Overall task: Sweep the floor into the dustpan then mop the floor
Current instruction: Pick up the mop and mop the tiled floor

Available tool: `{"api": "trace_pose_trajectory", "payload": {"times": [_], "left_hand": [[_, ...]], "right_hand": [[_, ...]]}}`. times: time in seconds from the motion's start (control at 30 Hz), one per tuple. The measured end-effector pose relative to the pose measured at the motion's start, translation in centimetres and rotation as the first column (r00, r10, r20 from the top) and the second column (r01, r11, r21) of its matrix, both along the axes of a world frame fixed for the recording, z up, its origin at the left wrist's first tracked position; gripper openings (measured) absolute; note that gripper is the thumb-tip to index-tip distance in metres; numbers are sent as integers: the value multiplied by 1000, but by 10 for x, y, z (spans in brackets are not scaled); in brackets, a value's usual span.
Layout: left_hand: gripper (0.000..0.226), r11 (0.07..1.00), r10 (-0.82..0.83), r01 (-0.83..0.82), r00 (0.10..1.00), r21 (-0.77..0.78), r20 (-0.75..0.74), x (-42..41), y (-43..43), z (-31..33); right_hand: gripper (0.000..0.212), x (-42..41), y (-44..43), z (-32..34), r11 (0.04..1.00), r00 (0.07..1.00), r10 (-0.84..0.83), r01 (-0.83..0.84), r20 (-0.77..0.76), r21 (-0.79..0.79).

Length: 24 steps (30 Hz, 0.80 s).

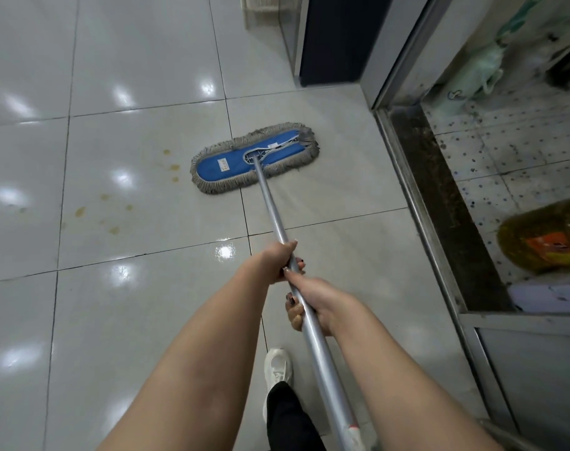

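- The near end of the mop handle (278,232) runs out of view at the bottom edge, so I cannot see where it stops; a white and red band shows on it just before the cut.
- My right hand (312,302) covers part of the pole, and only the tips of its fingers (293,312) curl into sight on the left side of it.
- My left hand (282,260) is wrapped tight round the pole just beyond the right one, the two hands touching.
- Both hands are clenched on the handle, fingers fully closed around it.
- Behind the glass door (491,190) on the right, a yellow bottle (543,237) with an orange label is blurred and partly cut off by the frame edge.
- The handle's long axis slants from near right up to far left, ending at the mop head (256,157).
- The mop head lies flat on the tiled floor (130,92), blue top with grey fringe, its long axis running from near left to far right.
- Yellowish stains (114,206) dot the tile just left of the head.
- My white shoe (277,369) shows below my arms.
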<state>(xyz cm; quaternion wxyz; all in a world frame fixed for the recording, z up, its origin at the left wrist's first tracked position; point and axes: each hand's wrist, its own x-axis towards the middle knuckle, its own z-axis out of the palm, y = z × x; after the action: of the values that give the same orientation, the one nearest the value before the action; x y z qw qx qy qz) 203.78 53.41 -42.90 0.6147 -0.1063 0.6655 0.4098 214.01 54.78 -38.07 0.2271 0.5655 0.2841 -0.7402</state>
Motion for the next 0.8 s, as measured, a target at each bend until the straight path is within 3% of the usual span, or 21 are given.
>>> {"api": "trace_pose_trajectory", "payload": {"times": [0.27, 0.47, 0.57, 0.8], "left_hand": [[30, 1000, 11, -11, 999, 2, 45, 72, -47, 26], [29, 1000, -8, 6, 998, 27, 66, 139, -134, 29], [39, 999, -2, -1, 997, 32, 80, 168, -173, 34], [22, 998, -50, 47, 995, 39, 86, 207, -213, 51]], "right_hand": [[36, 70, -42, 29, 999, 1000, 17, -18, 8, 50], [37, 136, -129, 40, 997, 998, 50, -52, 31, 55], [37, 164, -165, 48, 997, 997, 68, -70, 45, 41], [39, 206, -206, 70, 996, 995, 72, -76, 64, 56]]}}
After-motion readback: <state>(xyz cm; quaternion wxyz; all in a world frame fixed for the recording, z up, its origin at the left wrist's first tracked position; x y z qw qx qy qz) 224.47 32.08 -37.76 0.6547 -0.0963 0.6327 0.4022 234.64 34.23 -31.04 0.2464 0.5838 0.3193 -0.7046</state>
